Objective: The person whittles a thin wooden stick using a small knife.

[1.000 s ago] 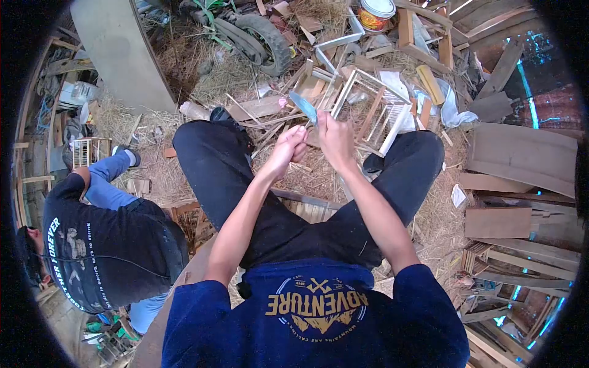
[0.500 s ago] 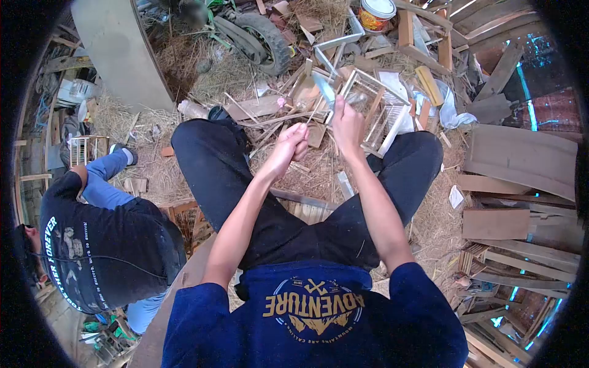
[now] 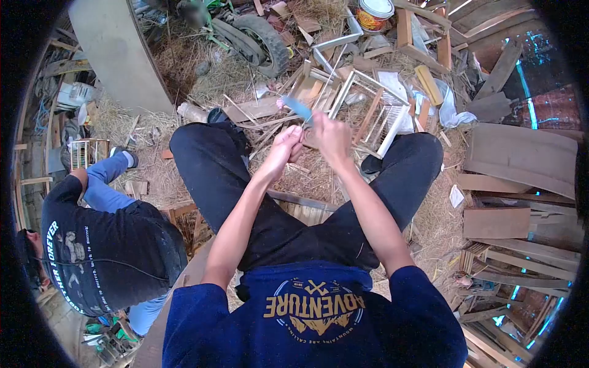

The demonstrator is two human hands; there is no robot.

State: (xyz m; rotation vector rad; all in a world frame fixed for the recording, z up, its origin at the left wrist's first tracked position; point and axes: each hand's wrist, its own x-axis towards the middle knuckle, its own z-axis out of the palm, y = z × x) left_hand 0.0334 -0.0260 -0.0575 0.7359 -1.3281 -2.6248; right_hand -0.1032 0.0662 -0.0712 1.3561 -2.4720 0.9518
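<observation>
My right hand (image 3: 332, 140) is closed round the handle of a knife, whose bluish blade (image 3: 297, 107) is smeared by motion and points up and to the left. Close beside it, my left hand (image 3: 284, 147) is pinched shut on a thin wooden stick, mostly hidden now between the two hands. Both hands are held above the straw floor between my knees. Just beyond the right hand stands a white-framed wooden cage (image 3: 399, 126) with thin bars, among loose wood pieces.
To the left a person (image 3: 110, 245) in a black shirt sits bent over near a small barred cage (image 3: 80, 153). A wheel (image 3: 264, 46), a leaning board (image 3: 119, 52) and a paint bucket (image 3: 374, 13) are at the back. Planks (image 3: 497, 224) are stacked on the right.
My right hand has moved left and down toward the left hand, and the knife blade has swung leftward. The left hand has shifted only slightly.
</observation>
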